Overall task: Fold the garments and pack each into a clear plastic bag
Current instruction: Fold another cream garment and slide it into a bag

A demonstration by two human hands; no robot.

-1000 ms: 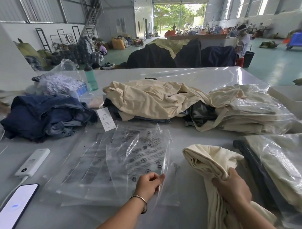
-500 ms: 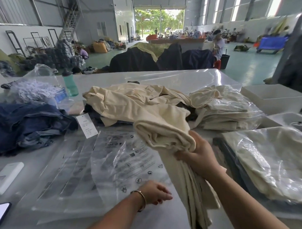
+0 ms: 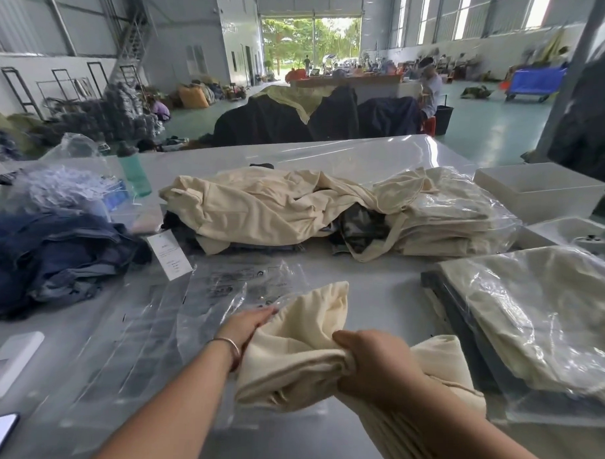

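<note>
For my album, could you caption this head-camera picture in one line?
Right hand grips a folded cream garment while the left hand holds a clear plastic bag beside it.

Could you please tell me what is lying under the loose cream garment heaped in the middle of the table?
Under the loose cream garment, a dark patterned fabric peeks out at its right edge, and a dark strip shows at its left. Whatever else lies beneath is covered.

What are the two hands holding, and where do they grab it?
The right hand grips the folded cream garment around its bunched middle. The left hand holds the mouth of the clear plastic bag beside the garment's front end.
</note>
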